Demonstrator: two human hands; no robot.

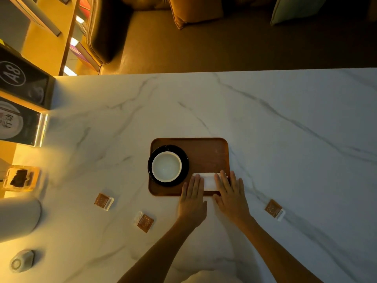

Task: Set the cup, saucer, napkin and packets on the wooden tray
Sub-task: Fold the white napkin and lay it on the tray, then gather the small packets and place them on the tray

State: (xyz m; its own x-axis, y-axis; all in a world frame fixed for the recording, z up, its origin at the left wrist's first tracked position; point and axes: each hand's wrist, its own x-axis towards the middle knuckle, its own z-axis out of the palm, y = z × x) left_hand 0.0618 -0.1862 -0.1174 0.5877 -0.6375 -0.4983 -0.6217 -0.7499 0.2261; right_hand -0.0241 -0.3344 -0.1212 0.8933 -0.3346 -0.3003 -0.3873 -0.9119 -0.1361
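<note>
1. Readable writing only at the far left: "A8" in a circle on a dark sign (pixel 14 75); below it a second dark card (pixel 15 121) with Chinese characters, too blurred to make out in full.
2. One wooden tray (pixel 206 152) on the white marble bench (pixel 285 129), near the middle of the view.
3. One black saucer (pixel 184 160) on the tray's left half, its left rim overhanging the tray's edge; one white cup (pixel 166 166) standing upright on it, empty as far as can be seen.
4. One white napkin (pixel 208 180) lying on the tray's near right part, beside the saucer.
5. Both hands flat and open, palms down, fingers stretched: left hand (pixel 192 198) pressing the napkin's left end, right hand (pixel 230 194) pressing its right end, a strip of napkin bare between them. Nothing gripped.
6. Three brown packets, all off the tray on the bench: one packet at left (pixel 103 201), one nearer packet (pixel 144 221), one packet at right (pixel 274 208).
7. Around: amber glass holder (pixel 20 178) with something dark inside, at the left edge; pale rounded object (pixel 18 217) below it; small grey object (pixel 22 260) in the near left corner.
8. Beyond the bench: dark leather seat (pixel 108 33) and cushions.
</note>
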